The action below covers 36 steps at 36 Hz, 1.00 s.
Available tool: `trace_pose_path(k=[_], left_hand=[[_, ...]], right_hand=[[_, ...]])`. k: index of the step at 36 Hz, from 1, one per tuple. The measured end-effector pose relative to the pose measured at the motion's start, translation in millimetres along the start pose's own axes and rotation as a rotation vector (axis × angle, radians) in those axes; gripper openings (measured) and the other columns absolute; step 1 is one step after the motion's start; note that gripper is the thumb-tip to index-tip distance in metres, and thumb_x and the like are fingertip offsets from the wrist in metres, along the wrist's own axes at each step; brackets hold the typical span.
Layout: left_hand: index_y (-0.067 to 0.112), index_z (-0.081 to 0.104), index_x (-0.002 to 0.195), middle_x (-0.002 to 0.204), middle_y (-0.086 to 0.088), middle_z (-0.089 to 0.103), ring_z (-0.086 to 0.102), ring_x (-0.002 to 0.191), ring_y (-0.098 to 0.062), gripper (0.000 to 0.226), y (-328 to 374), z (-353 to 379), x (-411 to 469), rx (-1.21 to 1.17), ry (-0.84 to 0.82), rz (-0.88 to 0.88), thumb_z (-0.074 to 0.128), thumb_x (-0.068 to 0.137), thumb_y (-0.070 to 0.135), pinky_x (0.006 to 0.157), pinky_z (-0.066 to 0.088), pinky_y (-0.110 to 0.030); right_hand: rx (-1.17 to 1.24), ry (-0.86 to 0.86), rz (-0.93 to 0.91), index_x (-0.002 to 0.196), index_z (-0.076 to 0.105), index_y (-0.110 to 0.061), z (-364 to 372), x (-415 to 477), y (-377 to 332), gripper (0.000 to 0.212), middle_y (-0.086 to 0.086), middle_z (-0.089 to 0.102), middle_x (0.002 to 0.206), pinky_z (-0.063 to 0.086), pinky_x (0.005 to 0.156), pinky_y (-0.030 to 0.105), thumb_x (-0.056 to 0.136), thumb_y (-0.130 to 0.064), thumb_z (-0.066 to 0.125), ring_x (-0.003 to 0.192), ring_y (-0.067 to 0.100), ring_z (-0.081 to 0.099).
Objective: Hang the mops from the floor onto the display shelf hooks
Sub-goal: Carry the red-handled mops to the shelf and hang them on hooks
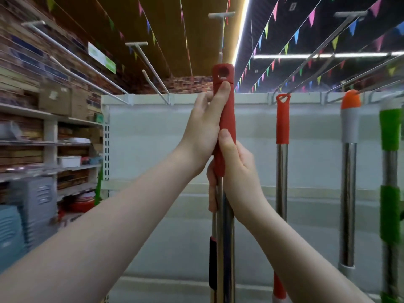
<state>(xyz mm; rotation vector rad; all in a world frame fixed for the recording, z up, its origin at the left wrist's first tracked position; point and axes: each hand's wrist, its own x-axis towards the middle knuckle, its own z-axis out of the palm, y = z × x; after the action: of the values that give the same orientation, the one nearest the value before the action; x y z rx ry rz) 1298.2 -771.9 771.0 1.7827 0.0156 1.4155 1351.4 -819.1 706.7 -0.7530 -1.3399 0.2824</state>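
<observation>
I hold a mop upright in front of me by its red handle grip, which has a hanging hole near the top. My left hand wraps the upper grip with the thumb just below the hole. My right hand grips lower, where the red grip meets the steel pole. A white display hook juts out right above the grip's top. On the right, three mops hang from hooks: a red-handled one, an orange-capped one and a green-banded one.
Bare white hooks stick out toward me along the top rail of the white display panel. Store shelves with boxes and plastic bins fill the left side. Bunting flags hang from the ceiling.
</observation>
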Motion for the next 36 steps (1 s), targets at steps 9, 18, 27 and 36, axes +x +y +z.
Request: trace_pose_path(k=[9, 18, 27, 36], left_hand=[[0.027, 0.043, 0.119, 0.129, -0.006, 0.045, 0.056, 0.111, -0.021, 0.058, 7.6, 5.0, 16.3, 0.033, 0.185, 0.135, 0.048, 0.071, 0.059, 0.086, 0.056, -0.034], [0.028, 0.049, 0.111, 0.123, 0.004, 0.039, 0.050, 0.117, -0.018, 0.022, 14.4, -0.1, 36.1, 0.089, 0.176, 0.189, 0.047, 0.093, 0.041, 0.098, 0.049, -0.039], [0.035, 0.047, 0.091, 0.121, -0.011, 0.050, 0.056, 0.109, -0.026, 0.009, 16.3, -1.1, 46.7, 0.116, 0.103, 0.183, 0.043, 0.094, 0.043, 0.092, 0.052, -0.044], [0.023, 0.044, 0.110, 0.124, -0.012, 0.049, 0.056, 0.110, -0.026, 0.023, 8.7, -0.8, 52.7, 0.137, 0.107, 0.167, 0.041, 0.095, 0.040, 0.093, 0.052, -0.042]], right_hand=[[-0.002, 0.016, -0.022, 0.076, 0.048, -0.005, 1.1, 15.8, -8.0, 0.048, 0.010, 0.046, 0.050, 0.034, 0.034, 0.019, 0.095, -0.047, 0.035, 0.034, 0.016, 0.042], [-0.020, 0.018, 0.004, 0.071, 0.044, -0.008, 3.3, 34.2, -16.7, 0.046, 0.010, 0.043, 0.047, 0.032, 0.032, 0.019, 0.096, -0.045, 0.034, 0.029, 0.023, 0.037], [-0.032, 0.035, 0.019, 0.071, 0.044, -0.005, -0.6, 46.8, -17.1, 0.049, 0.011, 0.043, 0.045, 0.033, 0.032, 0.018, 0.097, -0.046, 0.034, 0.028, 0.024, 0.038], [-0.020, 0.040, 0.042, 0.070, 0.042, -0.006, -1.9, 53.6, -9.0, 0.048, 0.013, 0.041, 0.047, 0.032, 0.031, 0.018, 0.097, -0.045, 0.034, 0.025, 0.023, 0.037]])
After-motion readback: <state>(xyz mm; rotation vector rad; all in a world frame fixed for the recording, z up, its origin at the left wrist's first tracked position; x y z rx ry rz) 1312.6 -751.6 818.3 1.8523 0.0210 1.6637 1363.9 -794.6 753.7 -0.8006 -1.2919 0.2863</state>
